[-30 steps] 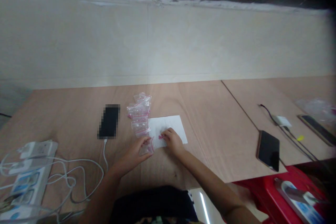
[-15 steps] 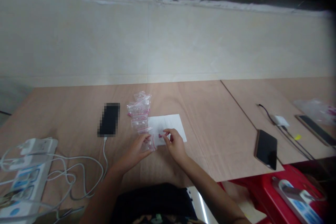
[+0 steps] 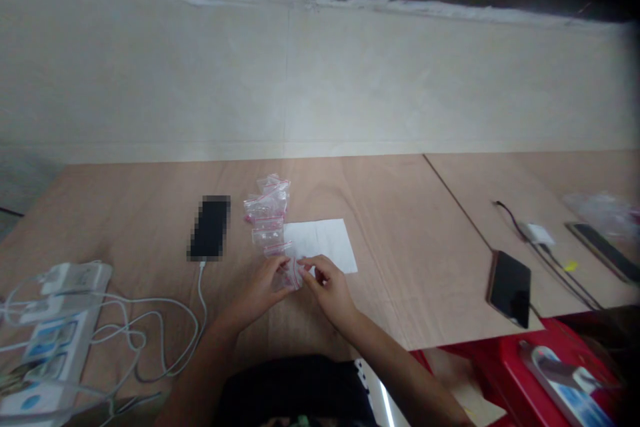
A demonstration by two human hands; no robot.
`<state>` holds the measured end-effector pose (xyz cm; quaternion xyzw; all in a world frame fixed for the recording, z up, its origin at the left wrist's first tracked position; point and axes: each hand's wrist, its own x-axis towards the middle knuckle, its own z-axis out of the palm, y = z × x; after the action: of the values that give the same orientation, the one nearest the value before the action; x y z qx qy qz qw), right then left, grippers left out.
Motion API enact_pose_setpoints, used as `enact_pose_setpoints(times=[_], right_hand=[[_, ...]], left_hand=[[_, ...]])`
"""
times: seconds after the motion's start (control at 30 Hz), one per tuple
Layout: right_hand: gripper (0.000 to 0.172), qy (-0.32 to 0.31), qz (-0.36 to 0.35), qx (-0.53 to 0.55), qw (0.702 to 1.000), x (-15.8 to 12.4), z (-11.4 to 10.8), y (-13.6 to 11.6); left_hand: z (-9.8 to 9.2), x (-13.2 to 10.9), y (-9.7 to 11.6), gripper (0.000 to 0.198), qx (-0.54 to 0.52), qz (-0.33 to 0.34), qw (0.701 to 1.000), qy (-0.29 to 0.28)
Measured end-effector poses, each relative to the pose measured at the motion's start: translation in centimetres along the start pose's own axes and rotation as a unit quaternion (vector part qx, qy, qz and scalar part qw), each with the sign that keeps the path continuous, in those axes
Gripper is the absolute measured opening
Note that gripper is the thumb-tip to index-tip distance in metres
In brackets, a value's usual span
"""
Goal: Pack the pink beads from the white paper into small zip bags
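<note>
Small zip-seal bag [image 3: 290, 275] lies between our hands, pinched in the left hand [image 3: 257, 295] and by the right hand [image 3: 330, 290]. We judge the film light, soft and slippery, best held at the stiffer pink seal [image 3: 292, 272]. Other bags [image 3: 267, 210] lie just beyond the left hand.

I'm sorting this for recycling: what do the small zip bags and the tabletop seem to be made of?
The small zip bags look like thin, glossy clear plastic: you can see through them, and their seals are edged in pink. The tabletop looks like plywood or wood veneer, with a matte pale finish and visible grain, though a laminate can't be ruled out.
</note>
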<state>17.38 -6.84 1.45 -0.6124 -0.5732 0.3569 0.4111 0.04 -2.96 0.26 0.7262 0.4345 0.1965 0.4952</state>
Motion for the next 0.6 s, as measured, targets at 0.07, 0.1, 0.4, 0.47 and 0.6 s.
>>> enact_pose_setpoints(times=[0.07,0.1,0.4,0.47,0.6], right_hand=[[0.016,0.05,0.025,-0.038,0.998,0.2,0.6,1.1],[0.014,0.072,0.035,-0.065,0.995,0.4,1.0,1.9],[0.01,0.086,0.037,-0.08,0.992,1.0,1.7,3.3],[0.012,0.065,0.019,-0.038,0.997,0.5,1.4,2.0],[0.016,-0.004,-0.003,0.015,1.0,-0.2,1.4,1.3]], left_hand=[[0.0,0.0,-0.1,0.045,-0.004,0.001,1.0,0.001],[0.0,0.0,-0.1,0.045,-0.004,-0.001,1.0,0.001],[-0.4,0.3,-0.6,0.046,0.012,-0.005,1.0,0.003],[-0.2,0.3,-0.6,0.045,0.009,-0.006,1.0,0.008],[0.0,0.3,-0.6,0.043,0.002,-0.005,1.0,0.005]])
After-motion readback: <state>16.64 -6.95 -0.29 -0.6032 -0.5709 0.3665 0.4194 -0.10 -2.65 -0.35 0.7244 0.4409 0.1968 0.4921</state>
